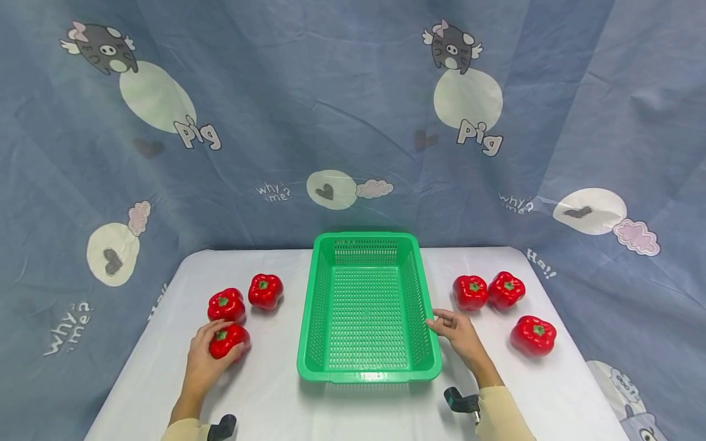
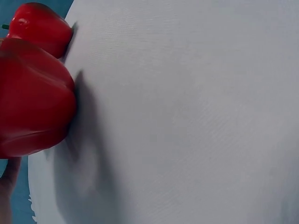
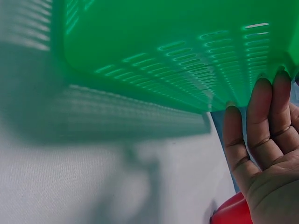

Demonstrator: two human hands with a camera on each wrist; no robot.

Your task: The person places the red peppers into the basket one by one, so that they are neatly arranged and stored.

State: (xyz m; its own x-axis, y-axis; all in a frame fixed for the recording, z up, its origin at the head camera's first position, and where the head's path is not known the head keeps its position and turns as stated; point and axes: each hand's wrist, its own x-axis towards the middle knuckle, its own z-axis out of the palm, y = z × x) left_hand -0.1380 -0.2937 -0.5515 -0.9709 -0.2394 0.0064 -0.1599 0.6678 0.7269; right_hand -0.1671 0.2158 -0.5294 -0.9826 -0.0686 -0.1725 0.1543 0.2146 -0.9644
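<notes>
Left of the green basket [image 1: 342, 376], the left hand's grip [image 1: 205, 355] spreads pepper-wide, curled round a red pepper [image 1: 227, 344]. At the basket's right rim, the right hand's grip [image 1: 462, 337] is nearly closed, holding that edge. Two other peppers [image 1: 226, 305] sit left of the basket, three peppers [image 1: 532, 336] right of it.

Head view bright, even; glints on red peppers [image 1: 529, 340]; wrist views dimmer, soft shadows across tabletop [image 2: 187, 116].
</notes>
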